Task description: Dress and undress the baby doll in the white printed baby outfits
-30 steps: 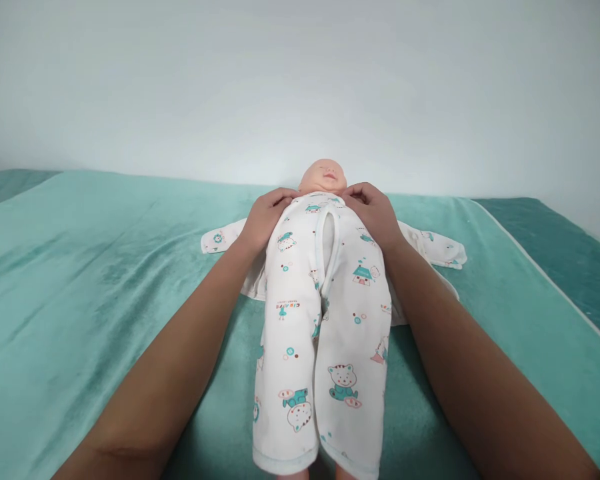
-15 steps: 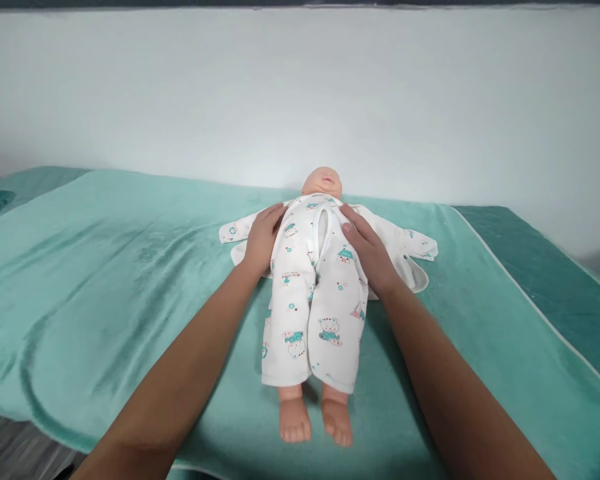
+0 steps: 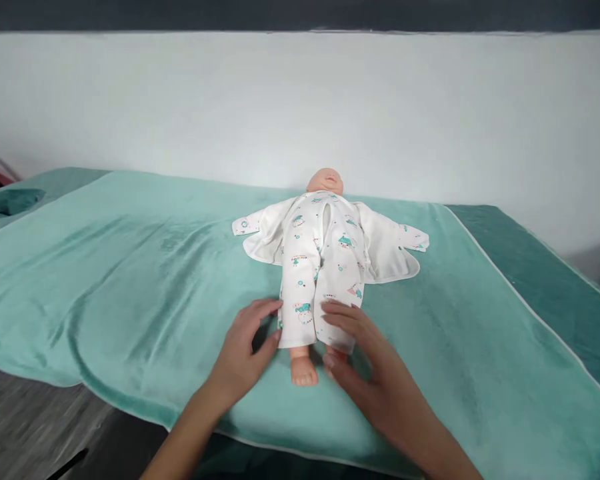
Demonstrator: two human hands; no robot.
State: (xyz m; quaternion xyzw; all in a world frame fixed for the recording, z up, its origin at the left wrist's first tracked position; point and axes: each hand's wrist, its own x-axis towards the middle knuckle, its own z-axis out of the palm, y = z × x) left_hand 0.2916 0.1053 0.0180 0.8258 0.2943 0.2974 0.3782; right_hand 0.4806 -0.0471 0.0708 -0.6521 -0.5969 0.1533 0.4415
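A baby doll (image 3: 325,180) lies on its back, head toward the wall and feet toward me. White printed pants (image 3: 300,280) cover its legs and reach up over the chest. A white baby jacket (image 3: 387,250) is spread open beneath, its sleeves stretched to both sides. At the hem on the left, my left hand (image 3: 245,347) has thumb and fingers apart beside the pant leg. My right hand (image 3: 363,353) is over the other lower leg, fingers spread, hiding most of that foot. The doll's left-side foot (image 3: 304,370) shows bare below the hem.
A light green blanket (image 3: 145,287) with some wrinkles covers the table, over a darker green cloth (image 3: 525,267) at the right. Behind stands a white wall (image 3: 300,100). Grey floor (image 3: 25,413) shows past the table edge at lower left.
Both hands have moved from the doll's waist down toward its ankles, off the top of the pants. My view has shifted a little, and the doll appears slightly smaller.
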